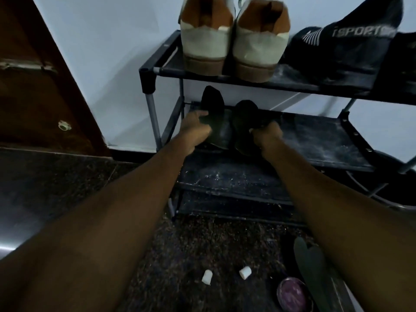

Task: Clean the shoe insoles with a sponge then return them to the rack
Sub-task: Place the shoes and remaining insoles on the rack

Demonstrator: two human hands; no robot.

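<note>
- A person's left hand (195, 127) closes its grip round a glossy black shoe (213, 109) tipped toe-up on the middle shelf (315, 140) of a dark tube-and-fabric shoe rack (147, 73). The right hand (266, 134) is curled tight on a second black shoe (244, 118) just beside it.
- Both grips sit low on the shoes, and in the dim light a slip could drop either one onto the dusty shelf.
- Lifting too high risks a knock against the top shelf (292, 81), where white-and-tan sneakers (204, 46) overhang the front edge.
- What appear to be two dark flat insoles (313, 266) lie on the speckled floor (202, 244) at lower right, beside a round purple object (292, 291). An arm drawn back carelessly could scuff or scatter them.
- Two small white cylinders (207, 276) lie loose on the floor between the arms, and could easily be kicked away.
</note>
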